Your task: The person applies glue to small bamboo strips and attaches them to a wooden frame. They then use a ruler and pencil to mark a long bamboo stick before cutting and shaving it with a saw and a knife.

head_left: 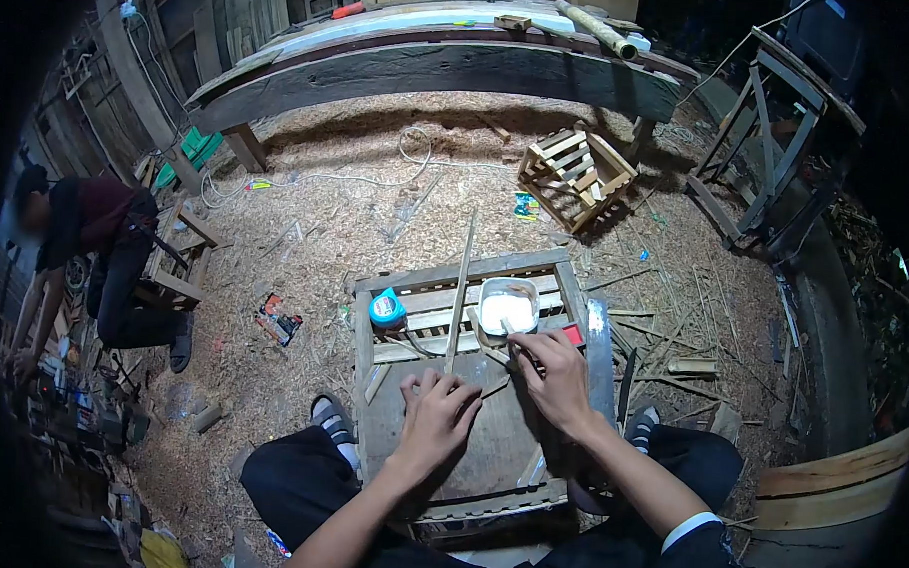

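A low wooden table (490,405) with a slatted far part stands between my knees. My left hand (436,414) is over its board, fingers bent around the near end of a long thin wooden strip (461,284). My right hand (550,372) pinches a small stick (507,327) that reaches into a square white tub (494,297) of white paste. A blue tape measure (387,309) sits on the slats at the left, and a red piece (573,334) lies right of the tub. Small wood strips (376,382) lie on the board.
Beyond the table are a slatted wooden crate (578,178) and a long workbench (432,78) with a bamboo pole (597,29). Another person (86,221) bends down at the left. Shavings and thin sticks cover the floor. A wooden stand (770,145) is at the right.
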`<state>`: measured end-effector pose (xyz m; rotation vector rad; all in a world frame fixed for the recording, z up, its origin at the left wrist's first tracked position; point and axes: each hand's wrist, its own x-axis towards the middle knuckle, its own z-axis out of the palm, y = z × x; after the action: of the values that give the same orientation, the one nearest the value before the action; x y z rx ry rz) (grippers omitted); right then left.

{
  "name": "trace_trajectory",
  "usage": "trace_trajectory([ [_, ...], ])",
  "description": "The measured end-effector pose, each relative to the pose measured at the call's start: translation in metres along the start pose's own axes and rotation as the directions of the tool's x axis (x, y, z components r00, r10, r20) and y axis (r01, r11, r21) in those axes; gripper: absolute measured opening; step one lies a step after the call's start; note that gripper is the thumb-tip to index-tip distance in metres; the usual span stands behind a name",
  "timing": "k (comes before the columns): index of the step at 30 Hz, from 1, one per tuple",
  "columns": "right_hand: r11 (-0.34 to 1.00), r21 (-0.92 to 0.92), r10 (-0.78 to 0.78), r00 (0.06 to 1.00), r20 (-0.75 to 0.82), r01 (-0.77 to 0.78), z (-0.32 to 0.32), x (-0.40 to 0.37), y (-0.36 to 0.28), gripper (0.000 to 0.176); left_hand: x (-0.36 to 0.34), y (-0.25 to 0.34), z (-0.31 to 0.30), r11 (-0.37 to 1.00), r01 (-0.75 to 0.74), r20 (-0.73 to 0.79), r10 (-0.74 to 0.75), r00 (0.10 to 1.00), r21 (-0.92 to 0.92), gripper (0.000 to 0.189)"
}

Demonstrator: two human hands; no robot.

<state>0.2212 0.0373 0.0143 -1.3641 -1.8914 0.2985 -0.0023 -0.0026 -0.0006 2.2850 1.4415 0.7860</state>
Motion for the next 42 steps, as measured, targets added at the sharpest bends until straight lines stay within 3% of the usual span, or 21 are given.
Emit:
trace_trajectory([
  [6,0.999,-0.050,-0.014,1.000,-0.015,0.013,0.000,0.000,-0.001,0.027,0.000,0.001,-0.001,1.000,-0.013,0.002,0.013,1.000,0.014,0.020],
  [18,0.999,0.025,-0.044,0.997,-0.065,0.046,-0.009,0.002,-0.012,0.027,-0.001,-0.004,0.003,1.000,-0.022,-0.020,0.022,1.000,0.001,0.021],
  [26,0.973,0.223,0.104,0.978,-0.180,-0.063,-0.014,0.003,-0.017,0.014,-0.001,-0.004,-0.003,0.998,0.016,-0.004,-0.015,1.000,0.055,0.020],
  [36,0.961,0.262,0.146,0.967,-0.206,-0.090,-0.020,-0.003,-0.019,0.014,-0.003,-0.003,-0.003,0.999,-0.013,-0.016,0.014,1.000,0.051,0.018],
  [42,0.925,0.310,0.279,0.946,-0.168,-0.218,-0.027,-0.003,-0.021,0.016,-0.002,-0.003,-0.010,0.997,-0.053,-0.002,0.053,0.999,0.060,0.018],
])
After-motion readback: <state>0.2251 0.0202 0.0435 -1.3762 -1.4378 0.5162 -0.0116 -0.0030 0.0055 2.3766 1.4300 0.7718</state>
